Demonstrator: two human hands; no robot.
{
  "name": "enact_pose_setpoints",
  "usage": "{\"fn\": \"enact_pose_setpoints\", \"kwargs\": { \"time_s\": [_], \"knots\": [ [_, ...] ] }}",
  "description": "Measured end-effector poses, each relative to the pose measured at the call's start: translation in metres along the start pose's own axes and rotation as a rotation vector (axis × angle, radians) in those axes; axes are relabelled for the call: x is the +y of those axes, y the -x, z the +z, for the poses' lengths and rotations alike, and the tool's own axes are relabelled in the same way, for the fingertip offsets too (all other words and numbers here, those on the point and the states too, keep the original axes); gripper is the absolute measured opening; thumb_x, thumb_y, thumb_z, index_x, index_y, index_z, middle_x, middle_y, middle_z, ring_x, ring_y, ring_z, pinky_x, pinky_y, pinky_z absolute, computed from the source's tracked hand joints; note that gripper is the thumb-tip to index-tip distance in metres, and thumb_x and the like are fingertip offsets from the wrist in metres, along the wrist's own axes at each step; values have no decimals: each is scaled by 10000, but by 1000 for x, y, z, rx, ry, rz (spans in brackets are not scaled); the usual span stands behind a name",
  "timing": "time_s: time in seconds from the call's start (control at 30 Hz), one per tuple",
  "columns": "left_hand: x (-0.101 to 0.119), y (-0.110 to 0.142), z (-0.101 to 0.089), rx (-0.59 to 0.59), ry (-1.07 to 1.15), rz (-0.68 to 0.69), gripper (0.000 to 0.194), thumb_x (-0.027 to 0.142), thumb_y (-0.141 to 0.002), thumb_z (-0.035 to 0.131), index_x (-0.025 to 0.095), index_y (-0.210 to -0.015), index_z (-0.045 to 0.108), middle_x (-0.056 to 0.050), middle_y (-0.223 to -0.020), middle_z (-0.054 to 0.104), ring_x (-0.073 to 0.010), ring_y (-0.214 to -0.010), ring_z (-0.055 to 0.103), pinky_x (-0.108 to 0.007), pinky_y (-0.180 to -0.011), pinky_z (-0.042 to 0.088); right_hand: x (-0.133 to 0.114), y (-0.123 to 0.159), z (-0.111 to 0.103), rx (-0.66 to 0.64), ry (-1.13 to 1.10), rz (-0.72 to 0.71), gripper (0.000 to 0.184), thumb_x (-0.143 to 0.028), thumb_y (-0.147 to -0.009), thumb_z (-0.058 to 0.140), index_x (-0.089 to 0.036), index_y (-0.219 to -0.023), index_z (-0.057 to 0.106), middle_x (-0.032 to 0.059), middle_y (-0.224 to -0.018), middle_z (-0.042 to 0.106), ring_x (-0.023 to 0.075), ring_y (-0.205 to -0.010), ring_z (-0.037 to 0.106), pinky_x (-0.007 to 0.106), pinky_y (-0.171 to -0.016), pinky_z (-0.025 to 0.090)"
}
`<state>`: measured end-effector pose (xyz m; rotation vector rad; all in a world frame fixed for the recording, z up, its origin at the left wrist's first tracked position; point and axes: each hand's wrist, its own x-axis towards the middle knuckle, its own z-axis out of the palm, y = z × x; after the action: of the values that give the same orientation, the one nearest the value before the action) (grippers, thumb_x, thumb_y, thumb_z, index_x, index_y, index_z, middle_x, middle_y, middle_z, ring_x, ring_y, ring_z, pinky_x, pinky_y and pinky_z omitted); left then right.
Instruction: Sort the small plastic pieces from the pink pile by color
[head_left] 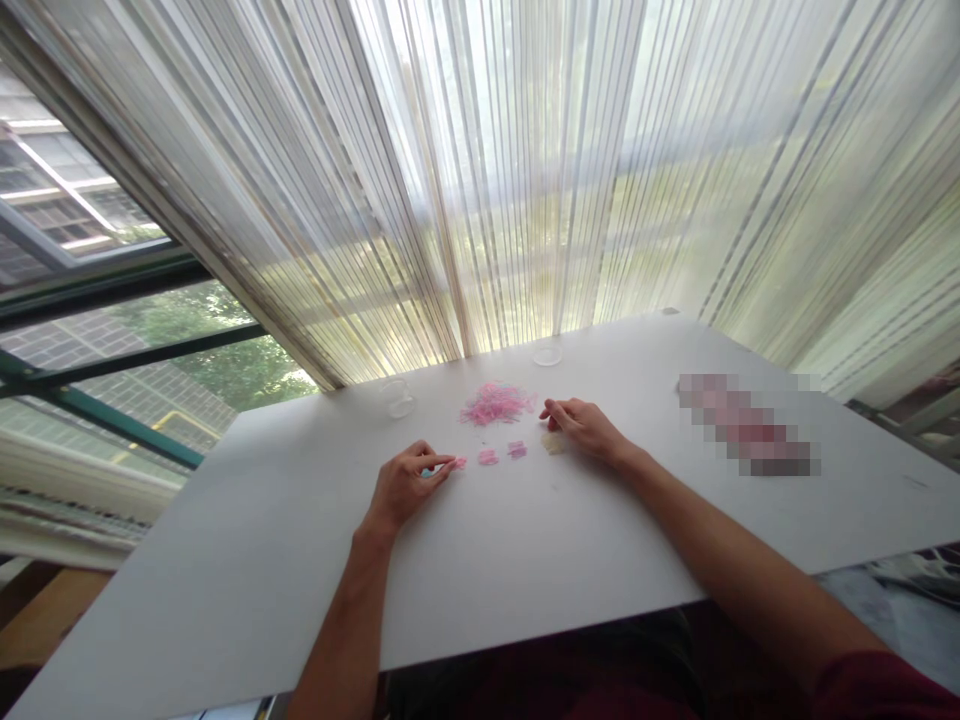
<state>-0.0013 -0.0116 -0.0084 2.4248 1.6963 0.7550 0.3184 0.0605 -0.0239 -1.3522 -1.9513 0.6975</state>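
Observation:
A loose heap of thin, mostly pink strand-like pieces (pixel 496 403) lies on the white table; they are too small to name surely. Closer to me runs a row of small groups: a pink one (pixel 487 457), a purple one (pixel 517 450) and a beige one (pixel 553 443). My left hand (pixel 405 487) has thumb and forefinger pinched together at another pink group (pixel 460 463), and a bit of blue pieces (pixel 428 471) shows beneath those fingers. Just right of the heap, above the beige group, my right hand (pixel 583 425) is closed with curled fingers. What either pinch holds is hidden.
A clear round container (pixel 398 400) stands at the back left of the white table (pixel 465 560). A clear round lid or dish (pixel 547 356) is near the back edge. On the right lies a blurred-out reddish item (pixel 750 425). Sheer curtains (pixel 525 200) hang behind.

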Motion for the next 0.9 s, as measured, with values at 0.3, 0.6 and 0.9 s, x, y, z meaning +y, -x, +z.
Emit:
{"fn": "enact_pose_setpoints", "kwargs": {
  "time_s": [0.3,0.6,0.9],
  "knots": [
    [46,-14,13,11,-24,63,234,419,-898,568,310,-930,773,23,-735,628,-76,-580,535,-206,-575,360,0,0,1,9,32,-17,467,-437,-967,348,-195,-869,736,28,-750,731,186,-814,645,257,-759,442],
    [78,-30,37,-71,-116,71,261,404,-925,532,293,-940,767,7,-801,656,-93,-619,569,-210,-575,350,0,-1,2,7,17,-37,447,-400,-971,362,-180,-868,736,31,-746,729,167,-763,644,234,-706,436],
    [77,-22,41,-71,-138,76,244,402,-922,545,294,-963,761,6,-836,666,-97,-637,585,-218,-586,364,-2,-2,1,8,46,-55,423,-370,-974,375,-187,-851,737,23,-745,727,166,-790,632,237,-754,428]
  ]
}}
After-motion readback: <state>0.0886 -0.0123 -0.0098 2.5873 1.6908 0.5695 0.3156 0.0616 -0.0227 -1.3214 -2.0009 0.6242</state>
